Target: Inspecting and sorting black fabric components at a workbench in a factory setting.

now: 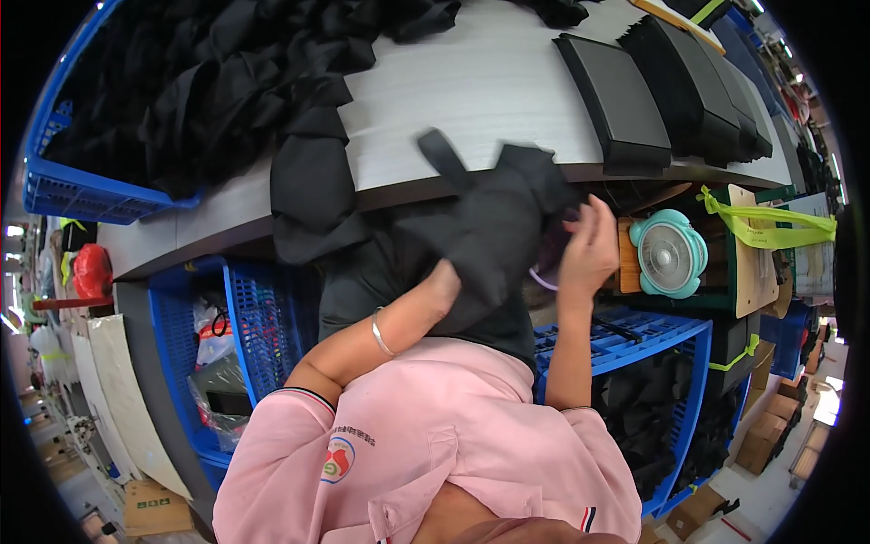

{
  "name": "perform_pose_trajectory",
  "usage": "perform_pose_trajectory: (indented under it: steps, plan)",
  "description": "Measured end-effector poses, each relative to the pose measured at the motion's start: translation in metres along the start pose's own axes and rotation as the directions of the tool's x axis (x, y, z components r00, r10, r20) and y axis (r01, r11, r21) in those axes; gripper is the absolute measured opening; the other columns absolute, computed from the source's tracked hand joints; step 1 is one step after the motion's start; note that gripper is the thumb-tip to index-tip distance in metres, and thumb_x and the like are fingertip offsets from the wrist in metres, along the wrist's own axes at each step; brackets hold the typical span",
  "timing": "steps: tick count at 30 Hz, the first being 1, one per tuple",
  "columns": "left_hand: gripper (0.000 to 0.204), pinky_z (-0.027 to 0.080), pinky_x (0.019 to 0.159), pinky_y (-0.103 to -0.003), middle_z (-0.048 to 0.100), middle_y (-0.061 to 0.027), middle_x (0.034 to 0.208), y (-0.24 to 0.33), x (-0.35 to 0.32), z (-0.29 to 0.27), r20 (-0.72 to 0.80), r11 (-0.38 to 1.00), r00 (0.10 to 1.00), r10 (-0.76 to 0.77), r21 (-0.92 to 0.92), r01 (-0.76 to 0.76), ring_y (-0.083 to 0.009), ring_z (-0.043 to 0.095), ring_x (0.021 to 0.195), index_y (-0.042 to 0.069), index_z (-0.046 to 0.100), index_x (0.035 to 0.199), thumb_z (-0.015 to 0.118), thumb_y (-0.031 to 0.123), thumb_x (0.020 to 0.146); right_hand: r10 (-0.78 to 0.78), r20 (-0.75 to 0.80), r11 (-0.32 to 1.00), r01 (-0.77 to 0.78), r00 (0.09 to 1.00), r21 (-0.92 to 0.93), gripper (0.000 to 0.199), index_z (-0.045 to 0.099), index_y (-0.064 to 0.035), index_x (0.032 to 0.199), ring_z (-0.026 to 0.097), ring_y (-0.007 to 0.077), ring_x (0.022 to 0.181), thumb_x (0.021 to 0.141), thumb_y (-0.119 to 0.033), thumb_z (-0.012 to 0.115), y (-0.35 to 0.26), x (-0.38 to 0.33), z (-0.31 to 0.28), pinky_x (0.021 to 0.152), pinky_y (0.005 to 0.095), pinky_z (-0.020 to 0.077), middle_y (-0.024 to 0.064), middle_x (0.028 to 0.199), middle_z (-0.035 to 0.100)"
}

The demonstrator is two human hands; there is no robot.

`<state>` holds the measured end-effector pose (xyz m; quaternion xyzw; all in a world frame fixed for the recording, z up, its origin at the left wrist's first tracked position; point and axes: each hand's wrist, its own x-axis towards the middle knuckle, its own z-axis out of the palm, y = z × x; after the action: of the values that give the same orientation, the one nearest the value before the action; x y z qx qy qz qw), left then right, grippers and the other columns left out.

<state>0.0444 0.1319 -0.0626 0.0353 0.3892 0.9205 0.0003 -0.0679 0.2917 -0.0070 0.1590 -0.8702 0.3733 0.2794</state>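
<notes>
A limp black fabric piece [494, 222] with a strap-like end sticking up hangs over my lap, just in front of the table edge. My left hand [444, 286] grips its lower left part; the fingers go out of sight behind the cloth. To the right of the fabric, my right hand [591, 249] is raised, its fingers loosely bent and apart, close to the cloth's right edge. Whether the fingertips touch it is hard to make out through the blur. Another black fabric piece [313, 190] droops over the table edge at the left, joined to a large heap [208, 100].
A blue crate [100, 195] holds part of the heap on the white table [444, 82]. Black stacked pieces [621, 100] lie at the table's right. A turquoise fan [669, 254] stands beside my right hand. Blue crates [195, 317] [693, 363] flank me below the tabletop.
</notes>
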Motion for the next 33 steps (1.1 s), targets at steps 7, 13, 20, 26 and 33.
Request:
perform_pose_trajectory:
  steps: [7,13,20,26,33]
  plan:
    - [0.060,0.033,0.117,-0.041,0.040,-0.0163,0.151,0.038,0.017,-0.020,0.016,0.829,0.991,-0.131,-0.547,0.118,-0.0310,0.045,0.136,0.003,0.034,0.150,0.043,0.040,0.104,-0.125,-0.019,0.974,0.126,0.992,0.186,0.039,0.060,0.0011,0.122,0.066,0.0282,0.098,0.084,0.001,0.072,-0.024,-0.004,-0.025,0.087,0.0368,0.0517,0.0160,0.115,0.065]
    - [0.061,0.038,0.114,-0.044,0.040,-0.0159,0.152,0.033,0.008,-0.001,0.191,0.885,0.973,0.131,0.419,-0.202,-0.0305,0.046,0.135,0.005,0.035,0.150,0.038,0.045,0.104,-0.479,0.009,0.876,0.479,0.878,-0.051,0.039,0.064,0.0009,0.115,0.067,0.0291,0.092,0.076,0.005,0.070,-0.027,0.007,-0.005,0.091,0.0400,0.0504,0.0135,0.103,0.069]
    - [0.058,0.044,0.109,-0.041,0.045,-0.0162,0.148,0.022,-0.008,-0.008,-0.106,0.809,0.881,-0.461,-0.458,0.368,-0.0291,0.052,0.130,0.004,0.038,0.148,0.037,0.043,0.105,-0.171,0.067,0.984,0.167,0.983,0.062,0.041,0.066,0.0001,0.111,0.066,0.0285,0.072,0.074,0.013,0.053,-0.020,-0.011,-0.004,0.067,0.0340,0.0534,0.0134,0.088,0.068]
    - [0.058,0.045,0.107,-0.040,0.048,-0.0152,0.145,0.037,0.001,0.023,-0.251,0.797,0.804,-0.539,-0.461,0.390,-0.0271,0.053,0.129,0.001,0.039,0.147,0.037,0.042,0.105,-0.259,0.124,0.959,0.240,0.958,0.148,0.036,0.071,-0.0049,0.112,0.064,0.0247,0.066,0.080,0.007,0.063,-0.010,-0.011,-0.018,0.065,0.0309,0.0508,0.0090,0.084,0.067]
    - [0.058,0.045,0.103,-0.031,0.053,-0.0090,0.138,0.006,0.001,0.001,-0.238,0.952,0.929,-0.282,-0.187,0.241,-0.0188,0.055,0.121,0.002,0.040,0.146,0.035,0.043,0.105,0.363,0.669,0.067,-0.734,0.649,0.676,0.020,0.067,0.0035,0.111,0.066,0.0132,0.096,0.093,-0.003,0.062,0.030,-0.004,-0.034,0.086,0.0283,0.0518,0.0081,0.106,0.069]
